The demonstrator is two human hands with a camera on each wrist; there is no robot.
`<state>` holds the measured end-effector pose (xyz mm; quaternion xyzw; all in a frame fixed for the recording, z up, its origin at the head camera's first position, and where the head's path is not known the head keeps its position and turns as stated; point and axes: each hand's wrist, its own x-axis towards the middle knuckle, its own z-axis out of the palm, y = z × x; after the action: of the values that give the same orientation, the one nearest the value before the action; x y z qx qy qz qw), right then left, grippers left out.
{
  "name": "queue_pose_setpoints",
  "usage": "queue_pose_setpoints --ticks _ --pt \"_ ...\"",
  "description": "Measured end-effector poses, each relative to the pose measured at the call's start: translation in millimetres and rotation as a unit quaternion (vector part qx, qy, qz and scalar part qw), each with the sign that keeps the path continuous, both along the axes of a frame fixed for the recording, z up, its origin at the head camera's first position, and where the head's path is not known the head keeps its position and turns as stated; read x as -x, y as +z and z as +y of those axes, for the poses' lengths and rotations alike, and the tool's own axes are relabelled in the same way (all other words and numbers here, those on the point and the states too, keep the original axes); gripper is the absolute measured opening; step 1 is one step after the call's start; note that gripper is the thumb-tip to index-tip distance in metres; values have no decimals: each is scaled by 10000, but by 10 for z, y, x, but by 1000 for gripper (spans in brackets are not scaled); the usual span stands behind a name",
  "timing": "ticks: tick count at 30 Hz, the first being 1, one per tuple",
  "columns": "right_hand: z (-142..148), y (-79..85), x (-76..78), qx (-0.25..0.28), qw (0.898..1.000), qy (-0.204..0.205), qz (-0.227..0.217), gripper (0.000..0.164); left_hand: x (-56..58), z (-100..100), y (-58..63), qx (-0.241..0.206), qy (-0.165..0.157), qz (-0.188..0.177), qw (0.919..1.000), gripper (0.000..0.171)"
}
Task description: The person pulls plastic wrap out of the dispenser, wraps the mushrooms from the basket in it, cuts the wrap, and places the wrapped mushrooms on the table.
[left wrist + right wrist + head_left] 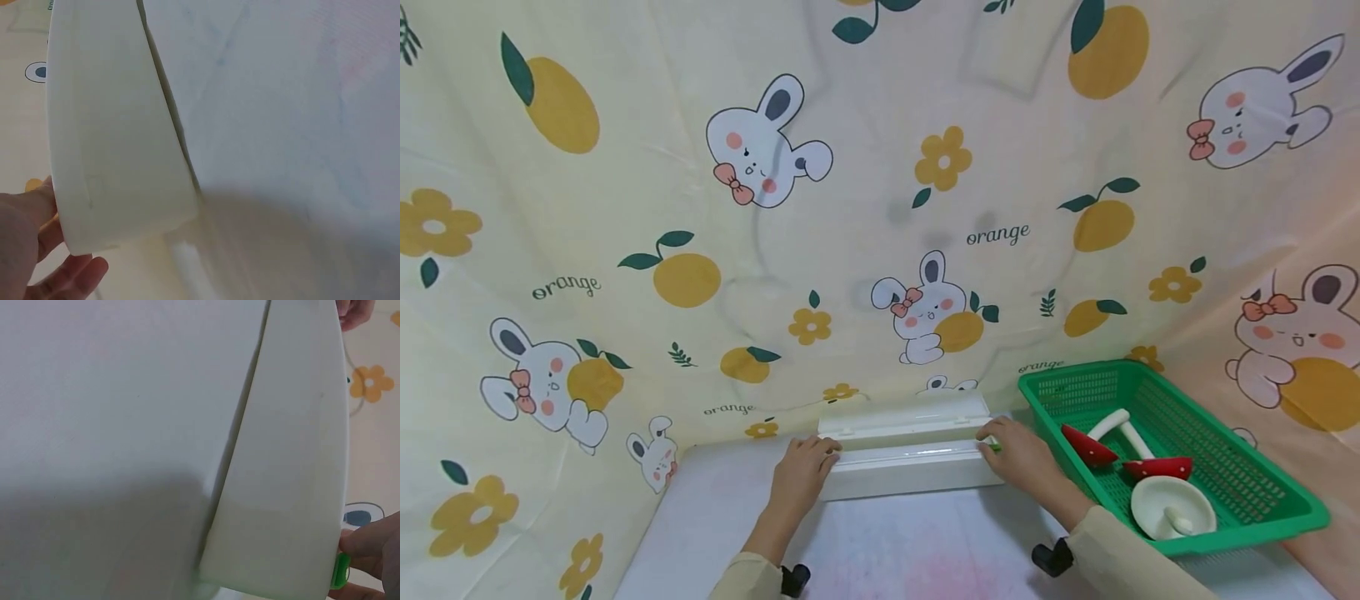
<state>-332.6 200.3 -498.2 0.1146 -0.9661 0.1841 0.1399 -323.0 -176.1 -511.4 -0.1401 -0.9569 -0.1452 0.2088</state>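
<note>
A long white box (917,481), which looks like a cling film dispenser, lies crosswise on the table with its lid (906,415) raised at the back. A shiny strip (910,452) runs along its top edge; whether this is film or a cutter rail I cannot tell. My left hand (802,473) grips the left end, its fingers bent over the rim. At the right end my right hand (1021,458) holds the rim beside a small green piece (340,570). Both wrist views show the box's smooth front wall (119,137), with some fingertips hidden behind it.
To the right stands a green plastic basket (1247,542) holding red and white mushroom-shaped pieces (1159,468) and a white round piece with a stem (1172,504). A patterned cloth (850,250) hangs behind the white table (895,550).
</note>
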Motion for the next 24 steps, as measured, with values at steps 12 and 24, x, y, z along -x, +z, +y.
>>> queue_pose_setpoints --ticks 12,24 --pt "-44 -28 65 303 9981 -397 -354 8 44 72 -36 -13 356 -69 9993 7" --pt "-37 63 39 509 9966 -402 -500 7 88 53 -53 -497 549 -37 9972 6"
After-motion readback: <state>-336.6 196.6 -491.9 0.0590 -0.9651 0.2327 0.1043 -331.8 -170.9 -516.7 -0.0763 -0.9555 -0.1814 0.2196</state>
